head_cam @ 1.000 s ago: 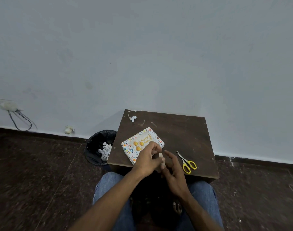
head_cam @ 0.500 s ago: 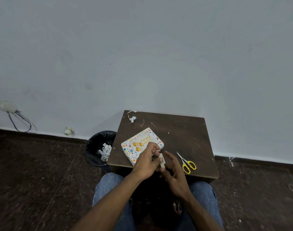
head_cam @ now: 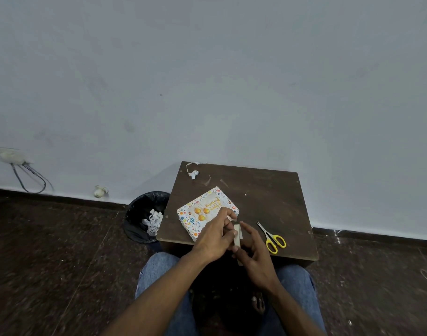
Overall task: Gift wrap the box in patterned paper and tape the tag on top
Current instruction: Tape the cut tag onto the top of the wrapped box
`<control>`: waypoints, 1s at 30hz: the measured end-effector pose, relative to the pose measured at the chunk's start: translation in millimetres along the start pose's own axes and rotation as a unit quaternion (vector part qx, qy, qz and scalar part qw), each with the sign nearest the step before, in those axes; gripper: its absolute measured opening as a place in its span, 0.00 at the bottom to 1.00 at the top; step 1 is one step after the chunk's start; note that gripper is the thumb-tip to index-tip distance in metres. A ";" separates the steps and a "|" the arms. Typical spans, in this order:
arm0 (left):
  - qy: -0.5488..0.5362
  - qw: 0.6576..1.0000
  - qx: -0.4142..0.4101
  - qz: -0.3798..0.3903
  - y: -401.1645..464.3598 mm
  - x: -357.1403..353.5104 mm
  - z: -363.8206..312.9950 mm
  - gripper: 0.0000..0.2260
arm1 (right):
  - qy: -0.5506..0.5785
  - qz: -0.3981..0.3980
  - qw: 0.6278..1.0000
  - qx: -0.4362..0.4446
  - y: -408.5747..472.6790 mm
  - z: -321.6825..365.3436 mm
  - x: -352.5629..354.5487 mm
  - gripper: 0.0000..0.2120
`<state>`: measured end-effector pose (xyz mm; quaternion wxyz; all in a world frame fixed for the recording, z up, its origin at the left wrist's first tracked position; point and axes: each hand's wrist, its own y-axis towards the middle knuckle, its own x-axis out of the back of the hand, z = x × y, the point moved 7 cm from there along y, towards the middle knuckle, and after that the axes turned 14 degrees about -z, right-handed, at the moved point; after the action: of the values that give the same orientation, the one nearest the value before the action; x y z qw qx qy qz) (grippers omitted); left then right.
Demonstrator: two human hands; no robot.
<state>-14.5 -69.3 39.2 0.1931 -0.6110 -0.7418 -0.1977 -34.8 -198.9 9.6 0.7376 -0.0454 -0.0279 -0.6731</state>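
Two hands [head_cam: 234, 241] over near table edge, wrapped box [head_cam: 202, 210] just beyond, left

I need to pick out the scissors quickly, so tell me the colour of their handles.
Yellow handles on the scissors, lying on the table; the head view shows them clearly.

- Gold cursive lettering runs across the tag [head_cam: 205, 206] lying on top of the wrapped box [head_cam: 202, 214]; it sits upside down to the camera and appears to read "Happy Birthday", though the script is too small to be sure
- No other text, brand, number or sign is legible anywhere in the view
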 end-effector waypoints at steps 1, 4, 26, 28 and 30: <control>-0.002 1.000 -0.001 -0.003 -0.2 0.4 0.1 0.15 | 0.002 0.000 1.000 0.000 -0.2 0.5 -0.3 0.27; -0.012 1.000 -0.002 -0.002 -1.3 0.4 0.9 0.15 | 0.008 0.001 1.000 -0.004 -0.4 1.0 -1.5 0.27; -0.054 0.997 0.030 -0.044 2.9 7.4 6.9 0.19 | -0.570 -0.075 0.815 -0.071 49.3 -36.6 92.2 0.17; -0.053 0.998 0.027 -0.036 2.4 6.7 7.8 0.19 | -0.590 -0.053 0.801 -0.091 51.6 -29.6 88.7 0.18; -0.051 0.998 0.023 -0.030 1.5 6.0 7.4 0.19 | -0.602 -0.034 0.790 -0.113 55.5 -26.5 87.1 0.18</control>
<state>-14.5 -60.1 36.2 0.1632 -0.5932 -0.7729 -0.1552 27.9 -282.9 -9.5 0.5377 -0.5233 -0.3919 -0.5323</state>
